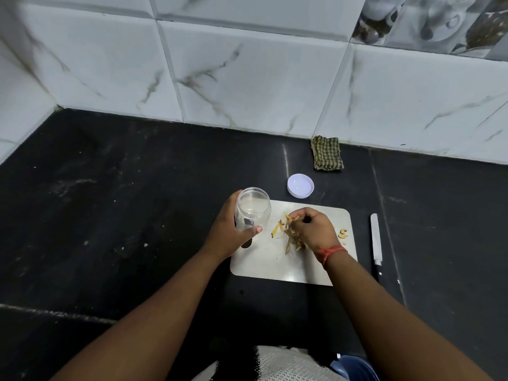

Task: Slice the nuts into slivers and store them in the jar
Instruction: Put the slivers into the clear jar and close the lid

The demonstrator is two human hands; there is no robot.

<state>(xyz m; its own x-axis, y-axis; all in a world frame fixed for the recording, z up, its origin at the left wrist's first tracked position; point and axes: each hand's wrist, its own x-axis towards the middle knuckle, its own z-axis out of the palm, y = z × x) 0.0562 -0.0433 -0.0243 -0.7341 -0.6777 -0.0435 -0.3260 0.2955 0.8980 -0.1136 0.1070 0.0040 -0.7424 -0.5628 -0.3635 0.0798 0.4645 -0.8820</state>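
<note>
A clear plastic jar [253, 209] stands open at the left end of the pale cutting board [264, 265]. My left hand [229, 233] grips the jar round its side. Yellow-brown nut slivers [291, 237] lie in a small heap at the middle of the board. My right hand [313, 229] is curled over that heap and pinches some slivers in its fingertips. A couple of nut pieces [342, 234] lie apart near the board's right edge. The jar's inside looks empty apart from reflections.
The jar's white lid [300, 185] lies upside down on the black counter behind the board. A knife [376, 240] lies to the right of the board, blade pointing away. A folded checked cloth [327, 153] sits against the tiled wall.
</note>
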